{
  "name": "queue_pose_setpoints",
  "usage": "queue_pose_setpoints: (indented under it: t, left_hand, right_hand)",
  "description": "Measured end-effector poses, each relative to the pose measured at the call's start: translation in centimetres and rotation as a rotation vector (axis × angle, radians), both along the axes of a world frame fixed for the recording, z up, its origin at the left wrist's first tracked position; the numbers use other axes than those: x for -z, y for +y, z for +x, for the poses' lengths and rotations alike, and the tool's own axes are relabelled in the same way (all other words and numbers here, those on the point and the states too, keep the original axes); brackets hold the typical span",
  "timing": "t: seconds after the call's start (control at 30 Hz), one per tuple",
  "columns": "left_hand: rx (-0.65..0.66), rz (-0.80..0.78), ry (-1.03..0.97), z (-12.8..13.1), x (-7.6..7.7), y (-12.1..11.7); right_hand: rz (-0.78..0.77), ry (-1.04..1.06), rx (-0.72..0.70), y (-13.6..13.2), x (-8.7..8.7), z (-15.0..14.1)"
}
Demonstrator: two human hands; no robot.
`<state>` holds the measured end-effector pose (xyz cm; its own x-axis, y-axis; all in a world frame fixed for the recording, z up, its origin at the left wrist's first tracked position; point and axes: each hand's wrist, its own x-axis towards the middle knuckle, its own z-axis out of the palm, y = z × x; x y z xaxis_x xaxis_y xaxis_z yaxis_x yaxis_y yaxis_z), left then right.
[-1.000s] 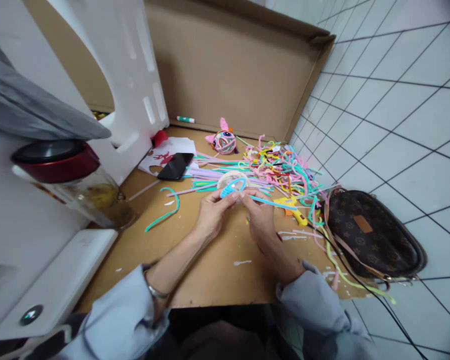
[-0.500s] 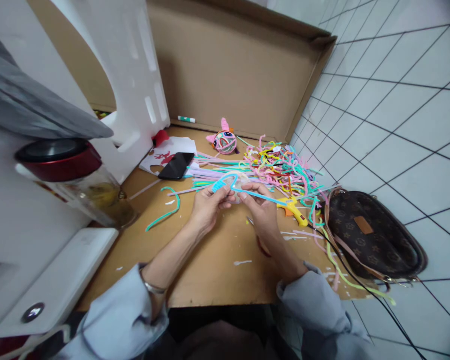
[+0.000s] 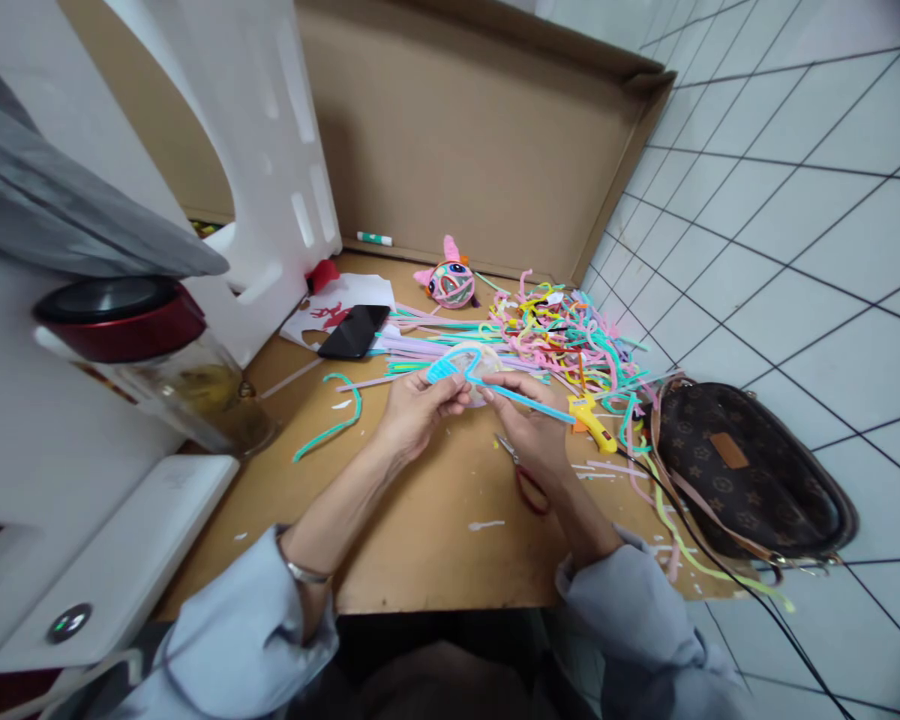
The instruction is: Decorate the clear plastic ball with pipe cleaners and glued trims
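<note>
now scissors point(image 3: 517, 463) more exposed; left fingers point(image 3: 445, 388), right fingers point(image 3: 502, 402) both pinching blue pipe-cleaner point(image 3: 532, 402).

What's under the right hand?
Red-handled scissors on the brown table: blades and one handle loop show. The right hand hides the rest, and anything else beneath.

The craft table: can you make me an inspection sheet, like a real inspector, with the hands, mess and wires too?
Surface: brown flat tabletop, small white scraps scattered on it.
Job's things: bright blue fuzzy pipe cleaner, bent into a loop with a straight tail.
Clutter: tangled multicoloured pipe-cleaner heap; black flat phone; red-handled metal scissors beside the right wrist.
Hands: left hand pinches the loop; right hand holds the tail.
Cables: thin black cable runs from the yellow plastic glue gun.
Surroundings: brown cardboard panel behind; white tiled wall rightward.
</note>
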<state>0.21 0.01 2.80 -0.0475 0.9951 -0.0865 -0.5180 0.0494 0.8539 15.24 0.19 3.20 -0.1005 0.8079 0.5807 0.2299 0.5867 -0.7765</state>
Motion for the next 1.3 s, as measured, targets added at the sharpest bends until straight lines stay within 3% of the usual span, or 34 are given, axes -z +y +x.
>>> queue_pose_setpoints:
  t: [0.2, 0.43, 0.6, 0.83, 1.1, 1.3]
  left_hand:
    - [0.126, 0.059, 0.199, -0.3, 0.4, 0.0]
    - [0.373, 0.085, 0.378, -0.3, 0.6, -0.5]
    - [0.559, 0.143, 0.446, -0.4, 0.6, -0.9]
    - [0.645, 0.176, 0.454, -0.6, 0.5, -1.1]
    - [0.625, 0.223, 0.431, -0.4, 0.5, -1.2]
    - [0.610, 0.242, 0.420, -0.3, 0.4, -1.3]
  right_hand:
    - [0.213, -0.133, 0.032, 0.5, -0.8, 1.2]
    - [0.224, -0.188, -0.058, 1.2, -1.4, 2.2]
    - [0.078, -0.141, -0.224, 1.6, -1.5, 2.6]
    - [-0.142, -0.059, -0.314, 1.7, -1.4, 2.6]
    - [-0.535, 0.165, -0.324, 1.4, -1.1, 2.0]
    - [-0.807, 0.333, -0.444, 1.0, -0.6, 1.4]
